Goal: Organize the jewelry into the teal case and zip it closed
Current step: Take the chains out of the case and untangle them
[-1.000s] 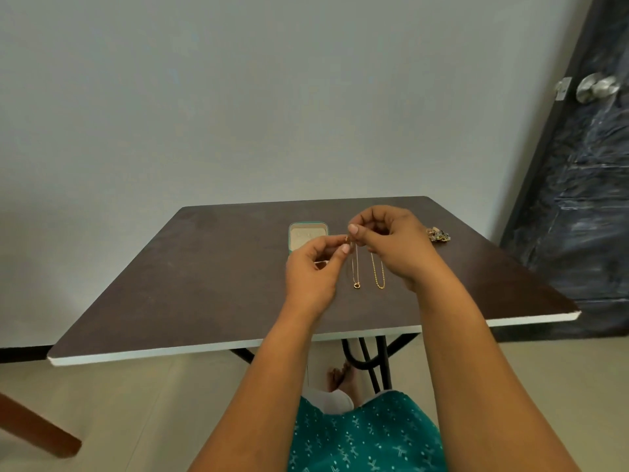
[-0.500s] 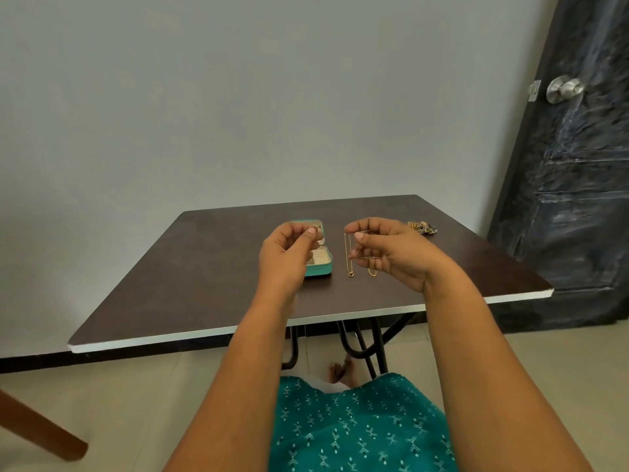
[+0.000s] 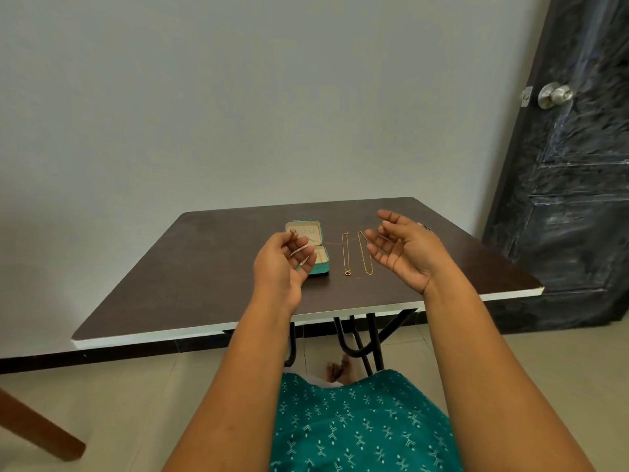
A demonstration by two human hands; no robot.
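Note:
The teal case (image 3: 321,267) lies open on the dark table (image 3: 204,267), its beige inside showing. My left hand (image 3: 280,264) hovers in front of the case, its curled fingers holding a pale thin bracelet (image 3: 299,250). A very fine chain (image 3: 340,243) runs from there toward my right hand (image 3: 401,253). That hand is palm up, with fingers spread and relaxed and thumb apart from them. Two gold chains, one with a ring pendant (image 3: 346,255) and one plain (image 3: 365,253), lie straight on the table between my hands.
A small heap of jewelry (image 3: 426,227) shows just behind my right hand near the table's right edge. A dark door with a round knob (image 3: 553,94) stands to the right. The table's white front edge (image 3: 306,321) is close to my lap.
My hands have drawn apart. The right hand has opened from a pinch to palm up, and the left has dropped in front of the case. The camera has tilted slightly.

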